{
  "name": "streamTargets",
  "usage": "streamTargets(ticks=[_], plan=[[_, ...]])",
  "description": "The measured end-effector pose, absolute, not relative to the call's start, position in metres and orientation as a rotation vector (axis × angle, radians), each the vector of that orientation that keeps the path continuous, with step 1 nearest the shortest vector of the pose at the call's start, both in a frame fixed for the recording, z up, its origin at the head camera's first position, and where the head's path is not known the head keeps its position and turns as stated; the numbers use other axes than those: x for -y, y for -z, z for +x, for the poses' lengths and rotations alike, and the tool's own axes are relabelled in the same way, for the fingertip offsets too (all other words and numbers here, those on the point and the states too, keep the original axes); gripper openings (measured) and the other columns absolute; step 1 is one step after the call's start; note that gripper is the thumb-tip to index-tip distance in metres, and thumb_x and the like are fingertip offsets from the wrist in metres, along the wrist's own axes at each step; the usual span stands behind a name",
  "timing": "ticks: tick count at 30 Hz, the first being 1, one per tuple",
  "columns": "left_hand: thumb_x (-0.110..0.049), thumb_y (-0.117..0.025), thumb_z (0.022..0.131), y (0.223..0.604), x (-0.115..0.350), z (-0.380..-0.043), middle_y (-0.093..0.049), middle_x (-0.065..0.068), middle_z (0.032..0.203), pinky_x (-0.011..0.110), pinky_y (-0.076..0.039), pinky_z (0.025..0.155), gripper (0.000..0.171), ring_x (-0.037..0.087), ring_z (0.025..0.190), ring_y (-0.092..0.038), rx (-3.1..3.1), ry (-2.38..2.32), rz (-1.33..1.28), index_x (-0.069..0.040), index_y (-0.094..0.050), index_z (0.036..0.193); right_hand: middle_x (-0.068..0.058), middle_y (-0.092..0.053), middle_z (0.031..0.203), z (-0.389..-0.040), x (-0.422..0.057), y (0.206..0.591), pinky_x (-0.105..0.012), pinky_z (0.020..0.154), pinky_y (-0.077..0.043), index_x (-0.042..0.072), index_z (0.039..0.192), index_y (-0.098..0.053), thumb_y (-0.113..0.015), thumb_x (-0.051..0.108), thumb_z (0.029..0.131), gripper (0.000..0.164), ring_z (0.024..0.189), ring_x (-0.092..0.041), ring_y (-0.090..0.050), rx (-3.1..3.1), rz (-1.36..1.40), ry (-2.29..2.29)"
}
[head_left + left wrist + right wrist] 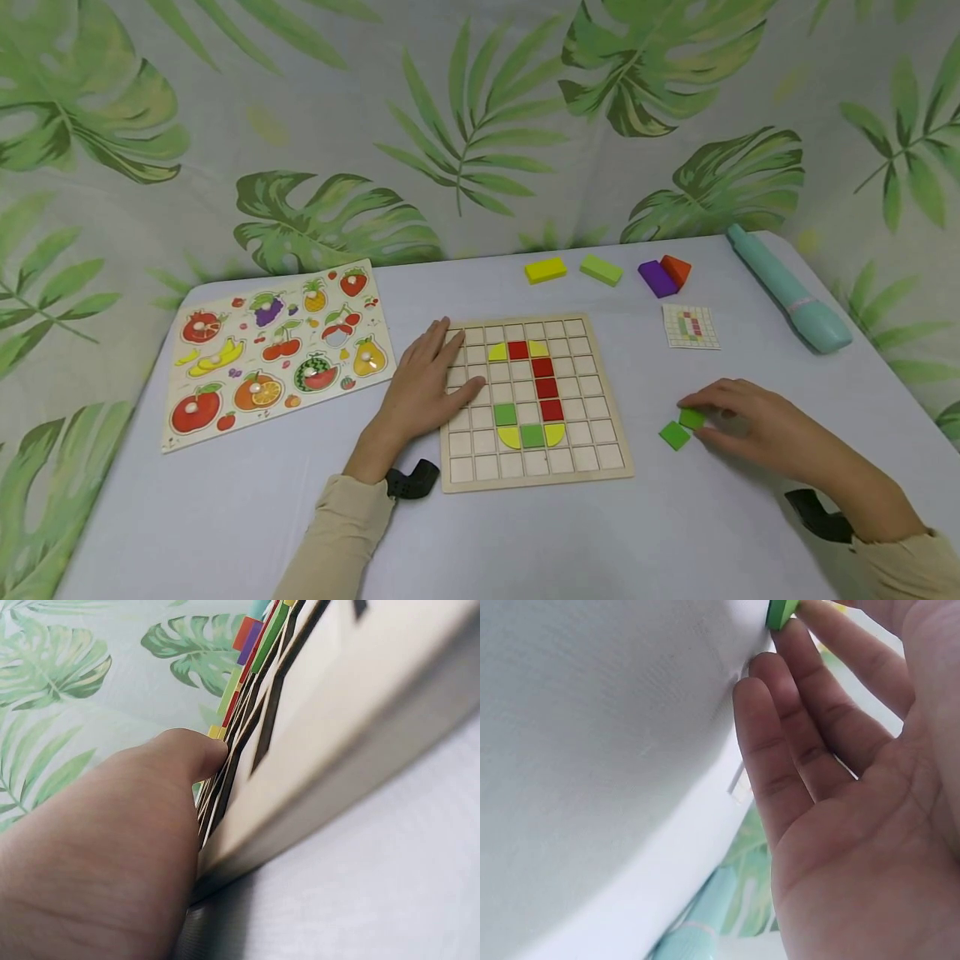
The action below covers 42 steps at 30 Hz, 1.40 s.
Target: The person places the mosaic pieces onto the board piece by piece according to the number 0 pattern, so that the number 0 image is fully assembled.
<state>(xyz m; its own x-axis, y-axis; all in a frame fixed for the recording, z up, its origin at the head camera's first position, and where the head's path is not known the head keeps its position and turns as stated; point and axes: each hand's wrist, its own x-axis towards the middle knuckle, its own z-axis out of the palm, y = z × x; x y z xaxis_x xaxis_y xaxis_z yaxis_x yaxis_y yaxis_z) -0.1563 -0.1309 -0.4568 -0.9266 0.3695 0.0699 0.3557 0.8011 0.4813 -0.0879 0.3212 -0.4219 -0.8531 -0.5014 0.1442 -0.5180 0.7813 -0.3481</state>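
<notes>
My left hand point(429, 379) lies flat with spread fingers over the left edge of a wooden grid board point(467, 472). Its thumb reaches onto the squares. Red squares point(547, 388), yellow rounded corner pieces point(508, 437) and two green squares point(532, 435) sit in the grid. To the right of the board, my right hand point(757, 421) pinches a green square tile point(692, 418) between thumb and fingertips. Another green tile point(674, 435) lies on the table right beside it. In the right wrist view, the green tile point(781, 612) shows at the fingertips, the other fingers stretched out.
A fruit peg puzzle point(277, 350) lies at the left. Behind the board are a yellow block point(545, 270), a light green block point(601, 270), a purple block point(657, 279) and an orange block point(677, 271). A pattern card point(691, 327) and a teal bottle-shaped object point(787, 287) lie at the right.
</notes>
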Motion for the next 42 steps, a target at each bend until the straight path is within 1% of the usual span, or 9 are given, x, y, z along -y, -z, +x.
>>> streamTargets(ticks=[2,9,12,18,22,28,32,37,42], plan=[[-0.055,-0.059,0.098,0.458,0.131,-0.157,-0.019,0.014,0.172,0.049,-0.018,0.128,0.08,0.029,0.16,-0.015,-2.956,-0.783,0.598,-0.006,-0.041,0.158,0.01,-0.071,0.11,-0.09,-0.319,0.421,-0.007,0.083,-0.046,0.02,0.114,-0.076,-0.091,0.007,0.074,0.045,0.096,-0.004,-0.062,2.907,0.843,-0.589],[-0.055,-0.06,0.098,0.458,0.131,-0.156,-0.019,0.014,0.172,0.048,-0.018,0.128,0.08,0.029,0.16,-0.014,-2.953,-0.785,0.596,-0.006,-0.04,0.158,0.011,-0.071,0.111,-0.105,-0.301,0.417,-0.024,0.079,-0.055,0.019,0.115,-0.076,-0.09,0.009,0.077,0.041,0.093,-0.006,-0.061,2.908,0.887,-0.619],[-0.054,-0.06,0.098,0.457,0.132,-0.156,-0.019,0.015,0.172,0.049,-0.018,0.128,0.079,0.029,0.16,-0.015,-2.953,-0.786,0.596,-0.006,-0.041,0.158,0.013,-0.07,0.11,-0.112,-0.289,0.414,-0.027,0.079,-0.056,0.019,0.114,-0.076,-0.089,0.008,0.078,0.039,0.093,-0.006,-0.061,2.89,0.915,-0.642],[-0.054,-0.059,0.099,0.457,0.131,-0.155,-0.019,0.014,0.172,0.048,-0.018,0.128,0.079,0.029,0.16,-0.014,-2.946,-0.786,0.594,-0.006,-0.04,0.158,0.011,-0.071,0.113,-0.125,-0.263,0.408,-0.032,0.083,-0.058,0.017,0.118,-0.076,-0.084,0.009,0.084,0.035,0.097,-0.008,-0.062,2.951,0.928,-0.719],[-0.055,-0.059,0.098,0.457,0.131,-0.156,-0.019,0.014,0.172,0.049,-0.018,0.128,0.079,0.029,0.16,-0.014,-2.946,-0.79,0.595,-0.007,-0.04,0.158,0.01,-0.071,0.115,-0.133,-0.246,0.406,-0.034,0.085,-0.058,0.018,0.12,-0.076,-0.082,0.011,0.087,0.034,0.1,-0.01,-0.062,3.0,0.916,-0.782],[-0.054,-0.059,0.098,0.457,0.131,-0.156,-0.019,0.014,0.172,0.049,-0.017,0.128,0.079,0.029,0.16,-0.014,-2.942,-0.786,0.59,-0.006,-0.04,0.158,0.011,-0.069,0.116,-0.142,-0.218,0.406,-0.037,0.088,-0.057,0.019,0.123,-0.074,-0.081,0.013,0.089,0.035,0.103,-0.012,-0.061,3.028,0.933,-0.89],[-0.054,-0.059,0.099,0.458,0.132,-0.156,-0.019,0.014,0.172,0.049,-0.018,0.128,0.079,0.03,0.16,-0.014,-2.945,-0.778,0.592,-0.006,-0.04,0.158,0.008,-0.07,0.117,-0.147,-0.197,0.405,-0.04,0.089,-0.056,0.016,0.124,-0.074,-0.08,0.014,0.09,0.035,0.105,-0.015,-0.061,3.024,1.0,-0.932],[-0.055,-0.059,0.098,0.458,0.133,-0.156,-0.02,0.014,0.172,0.049,-0.018,0.128,0.079,0.029,0.16,-0.015,-2.954,-0.78,0.598,-0.006,-0.041,0.158,0.008,-0.071,0.121,-0.151,-0.174,0.404,-0.045,0.099,-0.054,0.016,0.124,-0.074,-0.079,0.015,0.092,0.033,0.115,-0.015,-0.062,2.998,1.091,-0.947],[-0.056,-0.058,0.098,0.459,0.133,-0.156,-0.02,0.015,0.171,0.049,-0.019,0.128,0.079,0.029,0.16,-0.015,-2.97,-0.78,0.62,-0.006,-0.041,0.158,0.007,-0.072,0.118,-0.155,-0.15,0.404,-0.045,0.101,-0.052,0.016,0.12,-0.075,-0.078,0.016,0.092,0.027,0.115,-0.017,-0.062,2.969,1.176,-0.915]])
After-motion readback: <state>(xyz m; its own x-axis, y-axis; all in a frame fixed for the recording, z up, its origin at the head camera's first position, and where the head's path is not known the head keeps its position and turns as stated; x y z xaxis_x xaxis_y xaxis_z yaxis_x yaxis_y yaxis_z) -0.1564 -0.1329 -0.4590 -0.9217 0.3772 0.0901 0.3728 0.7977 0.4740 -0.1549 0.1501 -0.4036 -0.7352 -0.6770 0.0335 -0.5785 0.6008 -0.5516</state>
